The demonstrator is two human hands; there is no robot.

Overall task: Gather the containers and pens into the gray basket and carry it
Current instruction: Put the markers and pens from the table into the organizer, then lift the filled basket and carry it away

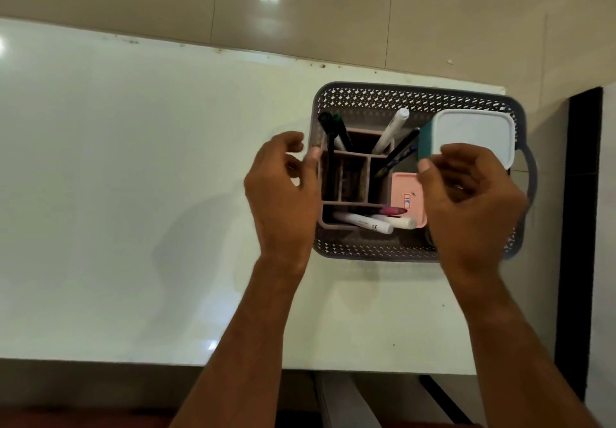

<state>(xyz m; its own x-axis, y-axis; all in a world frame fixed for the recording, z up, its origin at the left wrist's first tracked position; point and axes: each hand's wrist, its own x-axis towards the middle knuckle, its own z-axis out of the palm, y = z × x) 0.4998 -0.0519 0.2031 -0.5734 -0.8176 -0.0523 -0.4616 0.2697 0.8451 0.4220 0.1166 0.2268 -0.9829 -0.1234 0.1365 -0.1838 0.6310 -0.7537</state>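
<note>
A gray basket (413, 94) of perforated, lattice-patterned plastic sits at the right end of a glossy white table (133, 194), its rounded rectangular rim close to the table's far edge and a looped handle jutting from its right side. Inside it, toward the left, stands a matte pinkish-beige pen organizer (353, 174) split by thin walls into several square and oblong compartments. Two dark pens (333, 127) lean out of its far-left corner, a white marker (393, 129) angles up from the far-right compartment, and a slim black pen with blue print (396, 157) slants beside it. In the near compartment lie two smooth white markers (366, 224) and one with a magenta cap (393, 211), all tipped toward the right. A flat pink lid or container (405, 191) with rounded corners and a small sticker lies just right of the organizer. At the far right corner rests a teal container with a soft-cornered translucent white lid (473, 131). The left hand (283, 194) hovers at the basket's left rim, fingers curled loosely and apart, the thumb tip at or just beside the organizer's edge; it clasps nothing. The right hand (470, 201) is poised over the basket's right half, fingers bent inward and partly covering the teal container; whether it touches anything below cannot be told.
</note>
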